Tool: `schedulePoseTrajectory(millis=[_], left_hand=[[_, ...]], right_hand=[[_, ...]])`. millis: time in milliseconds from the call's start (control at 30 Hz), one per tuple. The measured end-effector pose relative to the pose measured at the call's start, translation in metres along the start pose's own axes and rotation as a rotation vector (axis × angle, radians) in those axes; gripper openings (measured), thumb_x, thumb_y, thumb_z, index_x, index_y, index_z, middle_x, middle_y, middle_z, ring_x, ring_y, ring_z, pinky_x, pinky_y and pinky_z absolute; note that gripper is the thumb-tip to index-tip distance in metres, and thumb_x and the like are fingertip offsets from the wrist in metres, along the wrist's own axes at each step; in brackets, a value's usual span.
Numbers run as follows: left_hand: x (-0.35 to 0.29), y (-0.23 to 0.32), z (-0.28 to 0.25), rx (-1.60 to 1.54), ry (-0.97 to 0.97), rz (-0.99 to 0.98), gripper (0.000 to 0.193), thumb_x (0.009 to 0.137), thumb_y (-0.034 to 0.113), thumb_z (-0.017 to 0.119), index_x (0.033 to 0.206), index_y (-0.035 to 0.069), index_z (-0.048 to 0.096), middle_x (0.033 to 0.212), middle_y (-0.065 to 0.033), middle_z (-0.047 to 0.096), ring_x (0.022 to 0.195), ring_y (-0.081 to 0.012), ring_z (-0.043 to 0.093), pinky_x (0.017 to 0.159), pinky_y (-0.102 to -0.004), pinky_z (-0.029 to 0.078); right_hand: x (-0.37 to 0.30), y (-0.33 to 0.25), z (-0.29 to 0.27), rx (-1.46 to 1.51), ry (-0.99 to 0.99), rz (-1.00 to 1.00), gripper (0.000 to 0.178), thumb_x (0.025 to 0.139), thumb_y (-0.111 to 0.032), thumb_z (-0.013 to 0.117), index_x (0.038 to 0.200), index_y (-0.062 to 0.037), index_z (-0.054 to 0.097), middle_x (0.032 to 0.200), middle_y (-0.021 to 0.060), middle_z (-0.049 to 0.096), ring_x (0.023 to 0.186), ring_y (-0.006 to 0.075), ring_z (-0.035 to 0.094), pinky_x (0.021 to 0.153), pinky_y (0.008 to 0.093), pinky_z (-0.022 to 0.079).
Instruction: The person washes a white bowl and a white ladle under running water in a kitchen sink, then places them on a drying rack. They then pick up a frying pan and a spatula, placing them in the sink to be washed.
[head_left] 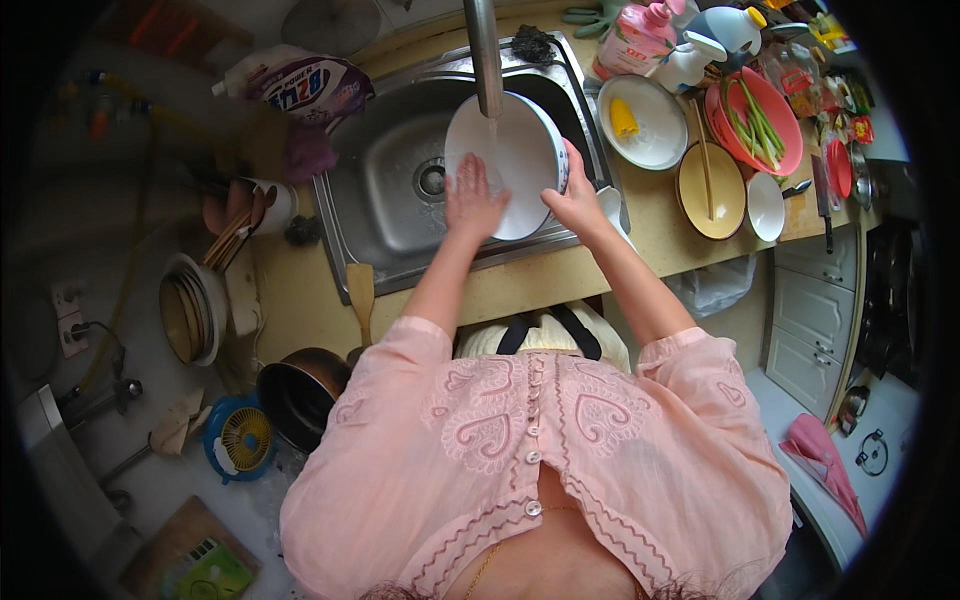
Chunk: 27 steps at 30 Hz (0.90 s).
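Note:
A large white bowl (530, 150) with a blue pattern on its outer side is tilted over the metal sink (375, 190). My right hand (577, 195) grips the bowl by its right rim, thumb on the near edge. Flat against the bowl's left inner side lies my left hand (474, 200), fingers stretched out and wet. From the faucet (484, 60) above, a thin stream of water runs into the bowl.
Right of the sink stand a white bowl (665, 145) with a yellow piece, a yellow bowl (690, 215) with chopsticks, a pink basin (790, 115) with green stalks, and a knife (823, 200). A wooden spatula (360, 300) and dark pot (290, 405) are at left.

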<state>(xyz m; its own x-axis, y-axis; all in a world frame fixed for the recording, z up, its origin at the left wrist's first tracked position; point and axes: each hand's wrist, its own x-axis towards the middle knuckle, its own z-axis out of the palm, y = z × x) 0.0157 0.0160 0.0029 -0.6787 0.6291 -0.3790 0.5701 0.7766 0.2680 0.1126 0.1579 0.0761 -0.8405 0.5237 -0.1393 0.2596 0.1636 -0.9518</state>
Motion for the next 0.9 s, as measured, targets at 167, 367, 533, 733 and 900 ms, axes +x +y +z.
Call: schedulePoseTrajectory(millis=[167, 367, 533, 733, 900], left_hand=[[-0.013, 0.002, -0.017, -0.001, -0.065, -0.049, 0.064, 0.09, 0.046, 0.025, 0.141, 0.008, 0.014, 0.148, -0.0056, 0.007, 0.136, -0.0151, 0.006, 0.108, -0.0503, -0.001], [-0.037, -0.017, 0.008, -0.457, 0.392, -0.126, 0.084, 0.078, 0.035, 0.06, 0.14, 0.005, 0.013, 0.145, -0.0216, 0.009, 0.135, -0.0335, 0.003, 0.106, -0.0518, 0.009], [-0.045, -0.035, -0.035, -2.136, -0.272, -0.283, 0.073, 0.071, 0.017, 0.062, 0.132, 0.002, 0.025, 0.125, -0.0205, 0.039, 0.113, -0.0354, 0.043, 0.088, -0.0509, 0.044], [-0.069, -0.025, -0.047, -2.224, -0.234, -0.299, 0.061, 0.07, 0.012, 0.055, 0.124, -0.005, 0.032, 0.119, -0.0234, 0.042, 0.107, -0.0365, 0.047, 0.084, -0.0518, 0.049], [-0.067, -0.033, -0.025, -1.976, -0.09, -0.307, 0.06, 0.069, 0.011, 0.052, 0.123, -0.003, 0.03, 0.116, -0.0217, 0.043, 0.1, -0.0354, 0.052, 0.072, -0.0509, 0.054]], right_hand=[[0.004, -0.008, 0.002, 0.202, 0.039, 0.296, 0.073, 0.065, -0.011, 0.054, 0.134, -0.0104, 0.026, 0.114, 0.0143, 0.051, 0.102, 0.0246, 0.053, 0.082, 0.0323, 0.046], [0.003, 0.001, 0.0, 0.343, 0.048, 0.442, 0.07, 0.067, -0.011, 0.05, 0.132, -0.0087, 0.022, 0.118, 0.0151, 0.041, 0.101, 0.0295, 0.05, 0.068, 0.044, 0.052], [0.004, 0.008, -0.007, 0.74, -0.126, 0.581, 0.057, 0.07, -0.008, 0.045, 0.123, -0.0018, 0.027, 0.113, 0.019, 0.038, 0.102, 0.0368, 0.048, 0.07, 0.0524, 0.051], [0.014, 0.028, -0.013, 0.24, -0.17, 0.444, 0.044, 0.077, -0.016, 0.053, 0.116, 0.0008, 0.042, 0.104, 0.0188, 0.049, 0.092, 0.0334, 0.055, 0.076, 0.0404, 0.05], [0.001, 0.004, -0.058, -0.583, 0.134, -0.174, 0.029, 0.08, -0.025, 0.061, 0.096, -0.002, 0.056, 0.087, 0.0158, 0.058, 0.078, 0.0285, 0.06, 0.068, 0.0372, 0.048]])
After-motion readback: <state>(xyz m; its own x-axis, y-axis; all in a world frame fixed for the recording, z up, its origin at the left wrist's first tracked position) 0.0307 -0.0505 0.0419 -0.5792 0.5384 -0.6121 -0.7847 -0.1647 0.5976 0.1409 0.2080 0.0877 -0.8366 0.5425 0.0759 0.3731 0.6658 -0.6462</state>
